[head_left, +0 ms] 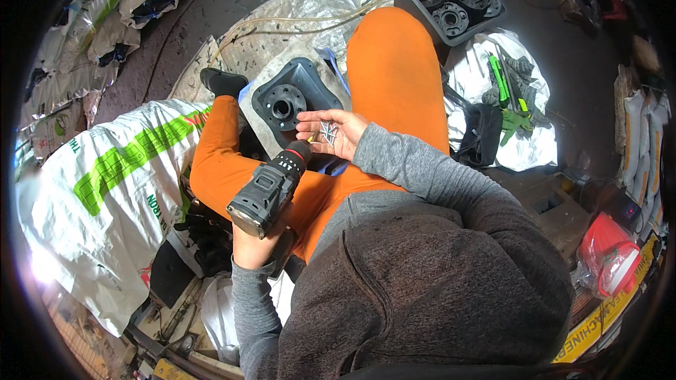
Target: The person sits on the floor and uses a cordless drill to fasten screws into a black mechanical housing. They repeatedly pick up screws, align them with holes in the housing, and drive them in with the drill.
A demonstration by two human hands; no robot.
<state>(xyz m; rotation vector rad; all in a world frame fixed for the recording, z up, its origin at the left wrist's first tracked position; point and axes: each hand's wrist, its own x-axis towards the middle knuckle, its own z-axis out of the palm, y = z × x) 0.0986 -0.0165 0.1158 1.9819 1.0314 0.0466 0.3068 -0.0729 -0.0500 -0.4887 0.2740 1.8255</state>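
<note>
My left hand [252, 248] is wrapped round the grip of a black and grey cordless drill [264, 193] with a red ring near its chuck. The drill's front end points up and right, close to my other palm. Palm up, my right hand [345, 134] cups several small silver screws [328, 132], its fingers reaching left. Just beyond those fingertips, between my legs, rests a black square plastic housing [310, 77] with a round flange [280, 103] that has a central hole and smaller holes around it. The drill's tip is partly hidden beside the palm.
A grey crate [403, 1] of black flanged parts stands at the far right. Gloves [517, 84] and a green-handled tool [498, 79] lie on a white sack [539, 137]. A large white-green sack [105, 176] sits at left. A hose [296, 20] crosses the silvery sheet beyond.
</note>
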